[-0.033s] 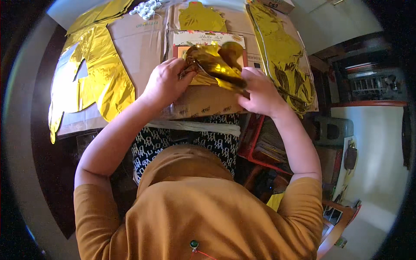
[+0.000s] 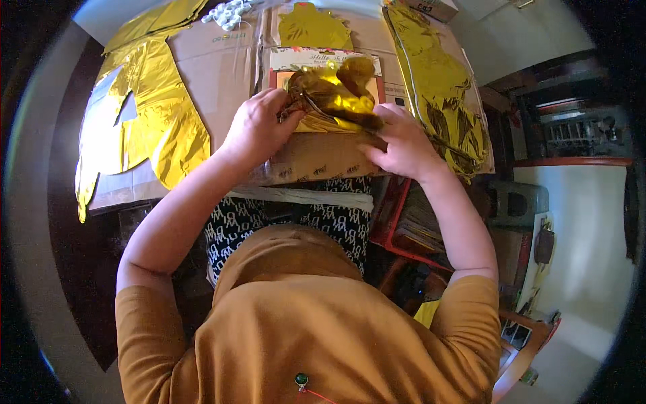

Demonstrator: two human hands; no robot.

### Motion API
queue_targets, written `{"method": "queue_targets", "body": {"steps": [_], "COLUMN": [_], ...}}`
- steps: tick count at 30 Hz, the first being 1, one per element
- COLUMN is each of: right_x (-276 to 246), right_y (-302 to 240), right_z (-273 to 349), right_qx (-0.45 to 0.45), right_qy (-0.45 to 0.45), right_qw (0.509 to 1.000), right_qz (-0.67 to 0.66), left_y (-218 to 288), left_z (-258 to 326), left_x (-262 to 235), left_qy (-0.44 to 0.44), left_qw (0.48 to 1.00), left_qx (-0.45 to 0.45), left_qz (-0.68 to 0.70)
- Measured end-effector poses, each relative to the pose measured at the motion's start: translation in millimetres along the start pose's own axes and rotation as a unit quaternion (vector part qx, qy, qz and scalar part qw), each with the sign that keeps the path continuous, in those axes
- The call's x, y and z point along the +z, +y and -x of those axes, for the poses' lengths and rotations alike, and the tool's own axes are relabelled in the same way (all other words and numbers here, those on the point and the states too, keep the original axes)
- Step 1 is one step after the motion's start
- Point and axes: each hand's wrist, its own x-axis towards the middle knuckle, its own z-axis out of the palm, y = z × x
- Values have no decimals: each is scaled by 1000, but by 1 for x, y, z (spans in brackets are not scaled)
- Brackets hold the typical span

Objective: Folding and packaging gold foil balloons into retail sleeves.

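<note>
Foil balloon (image 2: 336, 91), gold and crumpled, sits bunched up at the middle of the cardboard (image 2: 222, 74) sheet, over a flat printed packet (image 2: 323, 60). Left hand (image 2: 259, 128) curls over the balloon's left end, fingers closed and pinching the foil there. Right hand (image 2: 404, 145) lies at the balloon's lower right, fingers bent and pressed on the foil edge and the cardboard; whether it grips anything I cannot tell. A thin dark strip runs across the foil between the two hands, too small to make out.

Cardboard covers most of the bench (image 2: 67, 222), its near edge right by the person's lap. Left part of the cardboard: big gold foil shape (image 2: 155, 114), flat, hanging past the left edge. Right edge: long gold foil piece (image 2: 437, 74), flat, wrinkled, running from far to near. Far edge, centre: small gold foil piece (image 2: 313, 27), flat. Far left of that: cluster of small white bits (image 2: 229, 12). Person wears an ochre top (image 2: 303, 330) and a black-white patterned garment (image 2: 235, 222) over the lap. Red-rimmed tray (image 2: 393, 222) of dark things stands just below the right forearm, off the bench's right side.
</note>
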Motion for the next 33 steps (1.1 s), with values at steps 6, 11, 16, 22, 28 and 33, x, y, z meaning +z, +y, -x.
{"method": "queue_targets", "body": {"steps": [6, 11, 16, 22, 28, 33], "right_x": [27, 28, 30, 33, 32, 31], "right_y": [6, 3, 8, 9, 4, -3], "right_z": [-6, -4, -5, -7, -8, -9], "right_qx": [48, 96, 75, 87, 116, 159], "right_qy": [117, 99, 113, 122, 138, 155], "right_qw": [991, 989, 989, 986, 981, 972], "right_qz": [-52, -50, -55, -74, -77, -80], "left_y": [1, 22, 20, 14, 20, 20], "left_z": [2, 17, 23, 31, 30, 30], "left_x": [7, -4, 10, 11, 9, 9], "left_qy": [100, 186, -105, -163, -163, -180], "left_qw": [992, 932, 925, 936, 939, 940], "left_qx": [-21, 279, 346, 246, 235, 222], "left_qz": [77, -138, -113, -193, -192, -186]}}
